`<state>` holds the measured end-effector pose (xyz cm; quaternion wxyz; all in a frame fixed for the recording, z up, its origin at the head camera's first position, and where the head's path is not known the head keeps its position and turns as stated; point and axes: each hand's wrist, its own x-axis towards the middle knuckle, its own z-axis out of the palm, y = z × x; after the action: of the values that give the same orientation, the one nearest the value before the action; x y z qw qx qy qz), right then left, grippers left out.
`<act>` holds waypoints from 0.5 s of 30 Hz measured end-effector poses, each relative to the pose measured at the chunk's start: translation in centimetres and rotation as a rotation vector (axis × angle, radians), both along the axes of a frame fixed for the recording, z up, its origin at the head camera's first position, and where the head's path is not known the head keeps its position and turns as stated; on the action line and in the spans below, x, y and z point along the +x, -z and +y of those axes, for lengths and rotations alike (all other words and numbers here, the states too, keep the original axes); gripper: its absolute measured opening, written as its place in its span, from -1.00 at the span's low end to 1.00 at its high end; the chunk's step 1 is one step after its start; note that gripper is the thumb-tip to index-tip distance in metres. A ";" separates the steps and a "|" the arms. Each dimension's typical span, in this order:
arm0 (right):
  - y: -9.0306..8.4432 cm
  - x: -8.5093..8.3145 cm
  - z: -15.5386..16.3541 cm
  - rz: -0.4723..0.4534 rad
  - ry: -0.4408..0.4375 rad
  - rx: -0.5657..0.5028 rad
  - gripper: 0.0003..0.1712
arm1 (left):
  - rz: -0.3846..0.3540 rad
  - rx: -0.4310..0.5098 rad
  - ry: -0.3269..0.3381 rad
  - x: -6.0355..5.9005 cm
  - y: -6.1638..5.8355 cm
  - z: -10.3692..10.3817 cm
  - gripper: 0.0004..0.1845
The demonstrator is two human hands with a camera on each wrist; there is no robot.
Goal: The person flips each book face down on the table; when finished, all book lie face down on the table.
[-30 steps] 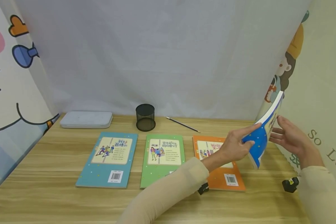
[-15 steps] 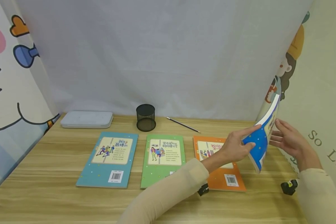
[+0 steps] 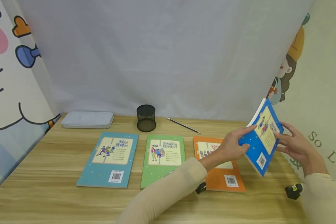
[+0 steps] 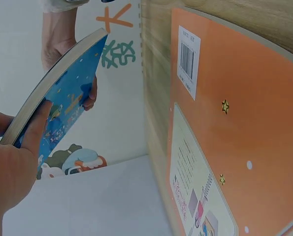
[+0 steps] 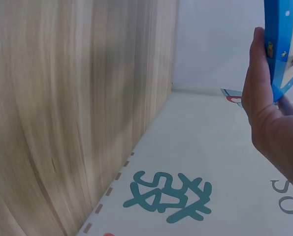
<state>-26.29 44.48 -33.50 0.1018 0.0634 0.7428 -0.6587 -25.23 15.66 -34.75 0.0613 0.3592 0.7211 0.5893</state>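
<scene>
A blue book (image 3: pixel 257 146) is held up tilted at the right of the head view, its back cover with a cream panel and barcode facing the camera. My left hand (image 3: pixel 235 143) pinches its left edge between thumb and fingers; the left wrist view shows fingers on both sides of the book's page block (image 4: pixel 52 81). At the spine side, my right hand (image 3: pixel 299 146) grips the opposite edge. In the right wrist view the spine (image 5: pixel 279 49) lies between that hand's fingers and thumb. Under my left forearm lies an orange book (image 3: pixel 224 179), partly covered.
A green book (image 3: pixel 156 174) and a teal book (image 3: pixel 100 174) lie left of the orange one on the wooden table (image 3: pixel 44 202). Behind them are a white case (image 3: pixel 87 119), a black mesh pen cup (image 3: pixel 146 118) and a pencil (image 3: pixel 183 125). A printed wall (image 3: pixel 322 93) borders the right side.
The blue book has turned from nearly edge-on to show its back cover, its top tipping left and down. My right hand has gone from beside the book to gripping its right edge.
</scene>
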 end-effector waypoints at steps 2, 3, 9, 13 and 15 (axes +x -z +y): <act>-0.1 0.0 0.2 0.008 -0.009 0.046 0.03 | -0.001 -0.015 -0.006 -0.1 0.1 0.0 -0.28; -0.1 0.0 0.3 0.011 -0.015 0.072 0.04 | -0.007 -0.021 -0.009 -0.2 0.2 0.0 -0.27; -0.7 -0.3 0.9 0.016 -0.054 0.309 0.03 | -0.016 -0.127 -0.071 -0.4 0.5 0.2 -0.27; -1.1 -0.5 1.1 0.025 -0.073 0.489 0.00 | -0.070 -0.199 -0.102 -0.5 0.9 0.2 -0.33; -1.2 -0.6 1.0 0.030 -0.071 0.555 0.01 | -0.110 -0.222 -0.114 -0.6 1.2 0.3 -0.37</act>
<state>-26.89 45.52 -32.28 0.0926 0.0528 0.8980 -0.4268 -25.84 15.99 -35.91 0.1064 0.2758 0.7967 0.5271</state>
